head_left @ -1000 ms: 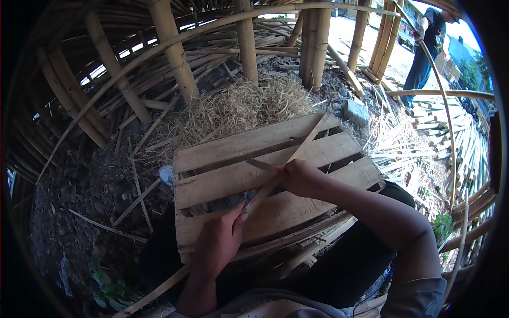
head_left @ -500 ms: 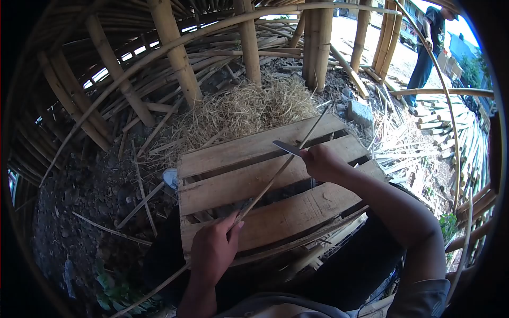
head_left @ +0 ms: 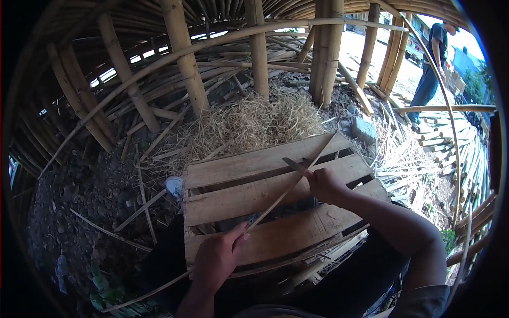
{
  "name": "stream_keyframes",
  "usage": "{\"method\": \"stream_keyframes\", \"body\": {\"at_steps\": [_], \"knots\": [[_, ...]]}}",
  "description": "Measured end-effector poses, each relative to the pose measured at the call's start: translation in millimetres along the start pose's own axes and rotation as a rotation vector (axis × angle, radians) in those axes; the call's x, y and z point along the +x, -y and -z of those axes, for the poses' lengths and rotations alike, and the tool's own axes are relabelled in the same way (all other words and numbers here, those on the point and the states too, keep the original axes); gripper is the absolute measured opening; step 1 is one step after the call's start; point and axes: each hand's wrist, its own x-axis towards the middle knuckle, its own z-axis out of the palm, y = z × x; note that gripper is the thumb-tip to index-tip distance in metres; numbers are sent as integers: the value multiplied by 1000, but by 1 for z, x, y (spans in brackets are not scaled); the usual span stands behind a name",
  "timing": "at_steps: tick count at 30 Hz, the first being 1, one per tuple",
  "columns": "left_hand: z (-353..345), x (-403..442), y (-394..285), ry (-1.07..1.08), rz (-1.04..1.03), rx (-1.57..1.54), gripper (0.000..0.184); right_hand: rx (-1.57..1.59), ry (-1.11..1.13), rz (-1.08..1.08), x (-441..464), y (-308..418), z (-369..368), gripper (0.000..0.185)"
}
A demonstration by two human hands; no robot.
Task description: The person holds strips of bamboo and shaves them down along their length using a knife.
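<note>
Thin strip (head_left: pixel 278 200) is slanting over the slatted crate (head_left: pixel 233 204), from near left to far right. Left hand (head_left: pixel 218 258) is firmly clasping it; right hand (head_left: pixel 326 186) is tightly gripping a knife (head_left: pixel 294 165) at its far half. Cutting seems under way, unfinished; how much is remaining, I cannot tell.

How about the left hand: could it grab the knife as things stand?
Probably not: the left hand is closed on the thin strip, and the right hand grips the knife, though nothing else seems to block the gap between the hands.
</note>
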Motion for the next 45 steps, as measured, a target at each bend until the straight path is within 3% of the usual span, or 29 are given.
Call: {"method": "stream_keyframes", "body": {"at_steps": [2, 3, 5, 8, 10, 12, 15, 20, 22, 24, 27, 30, 32, 34, 36, 38, 40, 42, 44, 45], "knots": [[1, 4, 0, 21, 32, 16, 30, 18, -85, 223, -12, 1, -29, 59], [-1, 3, 2, -2, 19, 2, 29, 18, -85, 226, -8, 4, -21, 59], [-2, -3, 3, -3, 14, -7, 29, 35, 62, -55, 3, 5, 3, 59], [5, -2, -9, -4, 30, 31, 29, 86, 56, -154, 3, 10, 14, 54], [10, -2, -17, 10, 40, 33, 28, 29, -66, 284, -16, 14, -19, 54], [8, 0, -16, -6, 32, 28, 29, 103, -12, 302, -20, 20, -11, 54], [7, -3, -19, 5, 45, 46, 30, 68, 100, -128, 6, 11, 27, 53], [4, 1, -18, -15, 90, 5, 32, 112, 58, 146, -21, 23, -15, 54], [2, -2, -13, -7, 93, 13, 32, 54, 32, 119, -9, 12, 1, 54], [2, -2, -15, -4, 96, 31, 33, 106, 119, -153, 7, 1, 23, 60], [7, -1, -21, 17, 144, 28, 33, 28, 54, -4, -2, 12, 11, 61], [5, -2, -13, 1, 125, 43, 33, 84, 297, -146, -5, 26, 33, 58], [3, -4, -10, -31, 68, 65, 33, 47, 165, -143, 19, -5, 32, 54], [1, -5, -13, -69, 12, 46, 32, -5, 212, -235, 0, 25, 32, 50], [0, -3, -9, -45, 5, 23, 32, 179, 319, -40, -28, 45, 17, 52], [-2, -3, -5, -16, -7, 10, 32, 147, 307, -19, -11, 27, 17, 56], [-6, -3, -4, -51, -1, -39, 32, -71, 116, -55, 10, 10, 26, 56], [-1, -1, -9, -51, 12, -22, 32, -31, 132, -185, -2, 14, 10, 56], [3, 0, -16, -55, 30, -11, 33, -32, -84, 281, -20, 11, -25, 58], [5, 1, -18, -21, 78, -12, 32, -1, -37, 295, -20, 12, -16, 60]]}}
